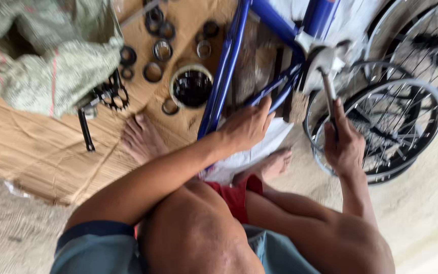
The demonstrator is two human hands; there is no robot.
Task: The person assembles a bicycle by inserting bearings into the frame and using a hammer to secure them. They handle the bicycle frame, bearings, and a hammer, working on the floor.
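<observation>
- The left hand [247,127] rests with fingers curled on the blue bicycle frame [226,66], which lies over the cardboard [36,152].
- The right hand [344,144] is clenched around a hammer [325,76], its head at the frame's bottom bracket.
- Bicycle wheels [406,116] lie just beside.

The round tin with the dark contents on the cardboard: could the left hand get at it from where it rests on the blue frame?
Probably yes. The left hand rests on the blue frame, with the tin just beyond one frame tube; nothing covers its open top.

Bare arms and feet, blue-grey short sleeves, red shorts.
</observation>
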